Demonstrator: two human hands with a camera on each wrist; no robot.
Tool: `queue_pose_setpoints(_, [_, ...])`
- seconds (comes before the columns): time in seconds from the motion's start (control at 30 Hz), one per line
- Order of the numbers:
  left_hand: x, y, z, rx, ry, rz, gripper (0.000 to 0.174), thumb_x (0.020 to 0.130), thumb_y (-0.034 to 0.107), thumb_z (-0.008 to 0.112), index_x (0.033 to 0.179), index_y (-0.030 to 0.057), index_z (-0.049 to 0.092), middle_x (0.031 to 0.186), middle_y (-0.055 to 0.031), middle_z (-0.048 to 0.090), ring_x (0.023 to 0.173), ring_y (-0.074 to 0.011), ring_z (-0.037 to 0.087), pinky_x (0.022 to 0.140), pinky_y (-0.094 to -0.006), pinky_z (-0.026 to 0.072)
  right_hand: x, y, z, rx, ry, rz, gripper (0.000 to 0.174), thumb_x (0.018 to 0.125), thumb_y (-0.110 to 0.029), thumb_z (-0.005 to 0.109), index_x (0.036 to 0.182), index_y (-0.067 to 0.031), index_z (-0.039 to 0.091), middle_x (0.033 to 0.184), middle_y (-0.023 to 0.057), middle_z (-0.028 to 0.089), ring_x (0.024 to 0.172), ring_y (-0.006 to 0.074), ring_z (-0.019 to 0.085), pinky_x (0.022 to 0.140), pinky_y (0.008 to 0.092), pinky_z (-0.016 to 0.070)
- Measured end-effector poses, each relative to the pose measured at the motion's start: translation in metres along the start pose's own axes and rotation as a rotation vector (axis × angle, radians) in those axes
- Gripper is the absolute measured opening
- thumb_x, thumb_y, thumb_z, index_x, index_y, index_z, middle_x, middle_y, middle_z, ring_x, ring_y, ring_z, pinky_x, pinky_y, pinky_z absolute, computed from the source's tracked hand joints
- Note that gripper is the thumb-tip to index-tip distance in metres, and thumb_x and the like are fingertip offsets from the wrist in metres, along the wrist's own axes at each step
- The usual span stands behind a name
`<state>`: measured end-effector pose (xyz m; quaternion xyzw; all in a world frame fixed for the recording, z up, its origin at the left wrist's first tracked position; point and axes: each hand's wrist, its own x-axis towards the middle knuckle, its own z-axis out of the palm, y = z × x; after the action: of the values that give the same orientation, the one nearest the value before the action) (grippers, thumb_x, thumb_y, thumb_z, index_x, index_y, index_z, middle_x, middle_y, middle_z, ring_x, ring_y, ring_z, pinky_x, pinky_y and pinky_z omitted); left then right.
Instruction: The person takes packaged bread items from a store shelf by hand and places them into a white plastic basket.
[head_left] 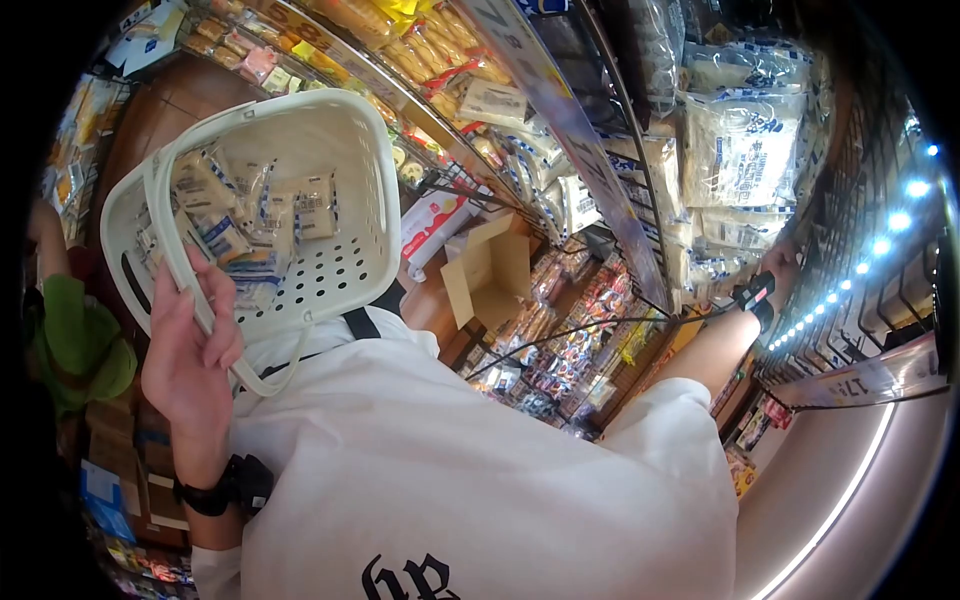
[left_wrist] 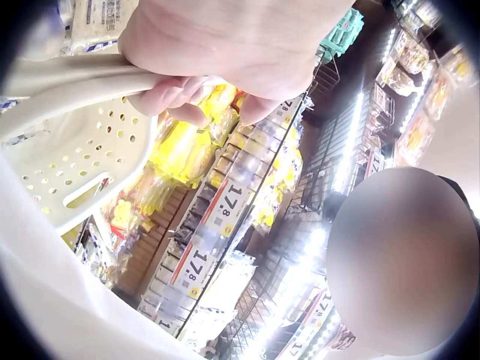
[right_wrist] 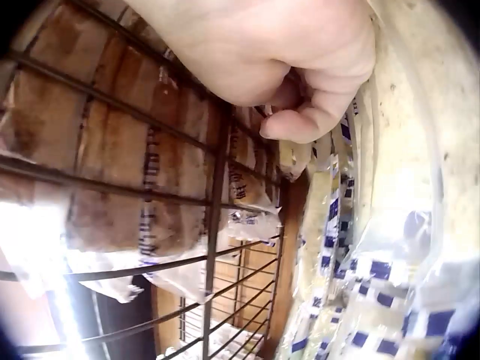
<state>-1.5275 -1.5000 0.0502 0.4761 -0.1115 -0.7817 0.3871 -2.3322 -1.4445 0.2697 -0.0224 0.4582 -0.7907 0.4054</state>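
A cream plastic basket with several clear packets inside hangs at the left in the head view. My left hand has its fingers curled round the basket's handle; the left wrist view shows the same hand over the handle. My right arm stretches to the shelf, and the right hand is beside a stack of clear packs. In the right wrist view the right hand has curled fingers among packs with blue-checked edges; what its fingertips touch is hidden.
Black wire shelving lies close beside the right hand. A price rail runs between the shelves. Below stand an open cardboard box and racks of snacks. A person in green is at the far left.
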Motion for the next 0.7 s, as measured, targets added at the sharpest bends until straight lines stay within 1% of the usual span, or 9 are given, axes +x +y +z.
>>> queue_pose_setpoints(0.07, [0.000,-0.001,0.002,0.000,-0.006,-0.002,0.032,0.095,0.025,0.039,0.121,0.0056,0.044,0.086,-0.0027,0.050,0.048,-0.0030,0.029,0.047,-0.0165,0.0267,0.037,-0.039,-0.036,-0.065,-0.041,0.032,0.017,0.093,-0.001,0.036,0.079,-0.0080,0.044,0.064,0.0001,0.034,0.051,0.0108,0.035,0.044,0.0234,0.0289])
queue_pose_setpoints(0.1, [0.000,-0.003,0.001,0.002,-0.016,0.001,0.032,0.095,0.025,0.039,0.121,0.0056,0.044,0.086,-0.0027,0.050,0.048,-0.0030,0.029,0.047,-0.0166,0.0267,0.030,-0.032,-0.024,-0.047,-0.021,0.082,0.018,0.092,-0.001,0.036,0.076,-0.0084,0.041,0.061,-0.0001,0.031,0.048,0.0112,0.030,0.042,0.0237,0.0251])
queue_pose_setpoints(0.2, [-0.003,-0.004,0.003,-0.005,0.005,0.009,0.035,0.092,0.024,0.043,0.122,0.0056,0.045,0.085,-0.0045,0.048,0.049,-0.0028,0.029,0.047,-0.0167,0.0252,0.022,-0.025,-0.018,-0.291,-0.002,-0.062,0.018,0.093,-0.004,0.038,0.075,-0.0083,0.041,0.058,0.0000,0.028,0.047,0.0114,0.027,0.041,0.0241,0.0233])
queue_pose_setpoints(0.3, [-0.005,-0.008,0.007,-0.006,0.031,0.019,0.033,0.094,0.024,0.041,0.121,0.0055,0.045,0.084,-0.0032,0.048,0.048,-0.0029,0.028,0.046,-0.0168,0.0259,0.035,-0.046,-0.036,-0.653,-0.061,0.034,0.019,0.092,-0.006,0.040,0.073,-0.0080,0.041,0.056,0.0000,0.025,0.046,0.0110,0.025,0.041,0.0247,0.0227])
queue_pose_setpoints(0.37, [-0.006,-0.010,0.007,-0.011,0.036,0.026,0.032,0.096,0.025,0.039,0.120,0.0055,0.044,0.084,-0.0020,0.049,0.047,-0.0030,0.028,0.046,-0.0168,0.0265,0.039,-0.046,-0.038,-0.900,0.110,-0.166,0.019,0.093,-0.008,0.041,0.074,-0.0092,0.041,0.056,0.0000,0.026,0.046,0.0110,0.024,0.041,0.0243,0.0226])
queue_pose_setpoints(0.47, [-0.007,-0.013,0.006,-0.034,0.043,0.017,0.031,0.096,0.025,0.038,0.121,0.0058,0.045,0.084,-0.0016,0.048,0.048,-0.0030,0.028,0.046,-0.0167,0.0261,0.049,-0.042,-0.033,-1.089,0.164,-0.307,0.019,0.093,-0.011,0.044,0.074,-0.0117,0.042,0.059,-0.0003,0.027,0.047,0.0110,0.024,0.042,0.0232,0.0233])
queue_pose_setpoints(0.53, [-0.007,-0.015,0.009,-0.054,0.065,0.006,0.031,0.096,0.024,0.038,0.121,0.0062,0.045,0.084,-0.0014,0.047,0.048,-0.0030,0.028,0.046,-0.0167,0.0257,0.058,-0.055,-0.037,-1.003,0.061,-0.161,0.018,0.092,-0.014,0.047,0.075,-0.0132,0.042,0.061,-0.0008,0.028,0.049,0.0111,0.024,0.044,0.0227,0.0246])
queue_pose_setpoints(0.63, [-0.008,-0.016,0.011,-0.077,0.103,0.005,0.030,0.097,0.025,0.039,0.121,0.0066,0.045,0.085,-0.0011,0.047,0.048,-0.0029,0.028,0.046,-0.0169,0.0249,0.066,-0.073,-0.036,-0.603,-0.199,0.324,0.021,0.090,-0.018,0.053,0.075,-0.0149,0.039,0.067,-0.0019,0.030,0.054,0.0116,0.026,0.049,0.0224,0.0277])
queue_pose_setpoints(0.7, [-0.006,-0.017,0.009,-0.071,0.094,-0.014,0.030,0.097,0.025,0.039,0.121,0.0067,0.045,0.085,-0.0010,0.047,0.048,-0.0028,0.028,0.046,-0.0168,0.0246,0.065,-0.061,-0.027,-0.896,-0.122,0.056,0.021,0.091,-0.020,0.050,0.073,-0.0143,0.040,0.066,-0.0016,0.030,0.053,0.0123,0.027,0.049,0.0231,0.0268])
